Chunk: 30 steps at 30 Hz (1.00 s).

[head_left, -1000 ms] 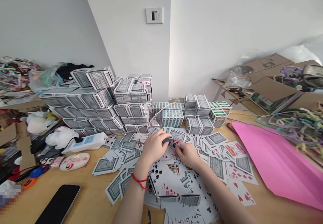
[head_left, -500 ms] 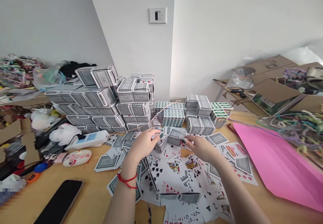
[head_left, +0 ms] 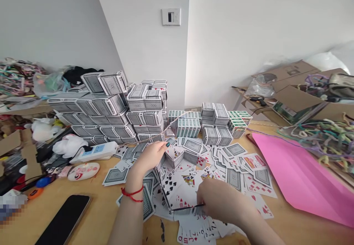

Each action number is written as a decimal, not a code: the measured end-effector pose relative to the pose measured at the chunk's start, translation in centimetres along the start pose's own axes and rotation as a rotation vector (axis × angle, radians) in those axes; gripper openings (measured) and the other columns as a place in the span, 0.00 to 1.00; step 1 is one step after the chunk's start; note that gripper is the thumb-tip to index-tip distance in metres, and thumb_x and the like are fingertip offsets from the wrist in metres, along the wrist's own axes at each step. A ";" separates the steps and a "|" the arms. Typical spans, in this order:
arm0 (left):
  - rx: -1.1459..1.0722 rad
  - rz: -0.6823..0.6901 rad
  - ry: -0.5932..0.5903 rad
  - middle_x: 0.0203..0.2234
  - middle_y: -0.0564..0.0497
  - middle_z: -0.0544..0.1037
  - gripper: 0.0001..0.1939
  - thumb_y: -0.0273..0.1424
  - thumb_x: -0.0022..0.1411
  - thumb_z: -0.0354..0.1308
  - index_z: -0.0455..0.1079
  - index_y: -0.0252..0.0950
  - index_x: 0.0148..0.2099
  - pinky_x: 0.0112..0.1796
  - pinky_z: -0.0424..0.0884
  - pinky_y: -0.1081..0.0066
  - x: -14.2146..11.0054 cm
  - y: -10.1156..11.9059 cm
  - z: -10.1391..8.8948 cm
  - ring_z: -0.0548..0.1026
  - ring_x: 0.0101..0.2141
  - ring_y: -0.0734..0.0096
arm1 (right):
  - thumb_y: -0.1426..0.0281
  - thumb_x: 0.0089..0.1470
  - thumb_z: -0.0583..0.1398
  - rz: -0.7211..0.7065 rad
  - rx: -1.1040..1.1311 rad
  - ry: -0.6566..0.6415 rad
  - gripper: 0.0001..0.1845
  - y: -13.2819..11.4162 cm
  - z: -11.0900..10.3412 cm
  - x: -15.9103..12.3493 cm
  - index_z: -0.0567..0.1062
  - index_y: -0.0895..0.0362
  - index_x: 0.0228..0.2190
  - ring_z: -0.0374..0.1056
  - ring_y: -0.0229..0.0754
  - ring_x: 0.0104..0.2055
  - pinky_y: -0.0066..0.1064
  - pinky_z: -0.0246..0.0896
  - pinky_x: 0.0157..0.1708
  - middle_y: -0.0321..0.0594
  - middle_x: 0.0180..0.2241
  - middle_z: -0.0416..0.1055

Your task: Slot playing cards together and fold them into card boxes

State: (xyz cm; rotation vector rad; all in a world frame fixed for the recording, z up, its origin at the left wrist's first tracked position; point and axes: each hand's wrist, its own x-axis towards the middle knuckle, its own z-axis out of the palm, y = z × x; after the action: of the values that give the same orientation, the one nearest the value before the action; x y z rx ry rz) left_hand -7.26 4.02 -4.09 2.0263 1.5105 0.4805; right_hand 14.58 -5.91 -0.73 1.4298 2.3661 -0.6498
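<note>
White playing-card tray (head_left: 177,186): made of card faces, open side up; it lies on the desk (head_left: 110,215) between my hands, well in from the far edge.
Long axis: appears to run from my side toward the desk's far edge, the far end leaning slightly left.
Tray sides: left wall (head_left: 163,190) slanting away from me; near wall (head_left: 184,209) crosswise; grey-patterned uprights (head_left: 175,160) at the far end.
My left hand (head_left: 148,158): at the far-left corner of the tray, fingers close together, thumb uppermost; I cannot tell whether they grip.
My right hand (head_left: 217,195): at the near-right corner, fingers curled together and pointing down at the near wall; tips partly hidden, so I cannot tell whether they pinch.
Loose cards (head_left: 233,177): spread around the tray, mixed backs and faces.
Card-back blocks (head_left: 99,108): stacked toward the desk's far edge.
Phone (head_left: 65,219): flat, toward the desk's near-left corner.
Pink sheet (head_left: 298,175): slanting along the desk's right side.
</note>
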 end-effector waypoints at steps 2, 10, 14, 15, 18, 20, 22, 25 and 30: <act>-0.010 0.004 -0.021 0.49 0.47 0.72 0.23 0.40 0.61 0.40 0.68 0.37 0.50 0.47 0.62 0.69 0.0 0.2 0.0 0.68 0.49 0.61 | 0.84 0.40 0.53 -0.036 -0.120 0.025 0.16 -0.1 0.0 0.5 0.77 0.59 0.25 0.71 0.45 0.28 0.27 0.52 0.21 0.45 0.26 0.75; -0.026 -0.037 -0.086 0.43 0.48 0.76 0.20 0.38 0.59 0.43 0.71 0.38 0.44 0.44 0.63 0.70 -0.2 0.2 0.1 0.71 0.44 0.61 | 0.85 0.40 0.52 -0.022 -0.130 0.134 0.16 0.3 -1.8 1.6 0.75 0.58 0.23 0.68 0.39 0.27 0.26 0.47 0.21 0.41 0.26 0.73; -0.029 -0.062 -0.088 0.41 0.48 0.76 0.19 0.39 0.59 0.43 0.72 0.38 0.42 0.42 0.64 0.70 -0.2 0.1 0.3 0.71 0.43 0.60 | 0.84 0.45 0.50 -0.068 -0.044 0.213 0.16 0.8 -1.2 2.5 0.75 0.58 0.25 0.68 0.38 0.28 0.25 0.51 0.23 0.41 0.27 0.73; -0.030 -0.064 -0.088 0.40 0.48 0.77 0.19 0.39 0.59 0.42 0.72 0.38 0.42 0.41 0.64 0.70 -0.2 0.1 0.3 0.71 0.43 0.60 | 0.84 0.44 0.50 -0.083 -0.019 0.226 0.17 1.0 -1.0 2.5 0.75 0.58 0.25 0.68 0.38 0.29 0.25 0.52 0.24 0.41 0.28 0.73; -0.024 -0.060 -0.085 0.39 0.47 0.77 0.19 0.39 0.58 0.42 0.72 0.38 0.40 0.40 0.64 0.70 -0.3 0.2 0.2 0.71 0.42 0.60 | 0.87 0.41 0.49 -0.134 0.079 0.234 0.22 1.9 -0.6 2.5 0.76 0.56 0.30 0.69 0.38 0.33 0.24 0.56 0.29 0.40 0.31 0.74; -0.012 -0.058 -0.086 0.38 0.48 0.77 0.18 0.38 0.58 0.43 0.72 0.38 0.39 0.40 0.64 0.71 -0.4 0.4 0.1 0.71 0.41 0.61 | 0.87 0.43 0.49 -0.157 0.145 0.242 0.24 2.5 -0.6 2.3 0.76 0.55 0.35 0.69 0.38 0.38 0.25 0.58 0.34 0.40 0.36 0.75; 0.006 -0.053 -0.094 0.36 0.48 0.77 0.17 0.37 0.58 0.43 0.71 0.39 0.37 0.39 0.64 0.72 -0.4 0.5 -0.1 0.71 0.39 0.62 | 0.85 0.45 0.49 -0.146 0.196 0.262 0.24 3.0 -0.9 2.0 0.76 0.55 0.37 0.69 0.39 0.40 0.26 0.58 0.38 0.40 0.37 0.75; 0.058 -0.036 -0.099 0.32 0.49 0.77 0.16 0.36 0.58 0.41 0.69 0.38 0.32 0.35 0.63 0.73 -0.3 0.5 -0.4 0.71 0.35 0.65 | 0.82 0.49 0.49 -0.078 0.256 0.309 0.21 3.8 -1.4 1.7 0.76 0.54 0.38 0.69 0.40 0.38 0.28 0.60 0.37 0.40 0.37 0.75; 0.074 -0.022 -0.086 0.31 0.50 0.77 0.15 0.35 0.58 0.41 0.68 0.38 0.29 0.35 0.62 0.75 -0.2 0.2 -0.2 0.71 0.33 0.67 | 0.76 0.53 0.47 0.036 0.299 0.446 0.19 5.5 -1.9 1.6 0.76 0.53 0.35 0.70 0.41 0.36 0.30 0.60 0.36 0.39 0.35 0.75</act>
State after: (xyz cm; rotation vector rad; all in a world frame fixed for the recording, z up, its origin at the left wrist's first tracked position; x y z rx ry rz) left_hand -7.32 3.84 -3.78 2.0571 1.5177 0.3290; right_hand 18.70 -1.48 -1.15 1.9113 2.6480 -0.7665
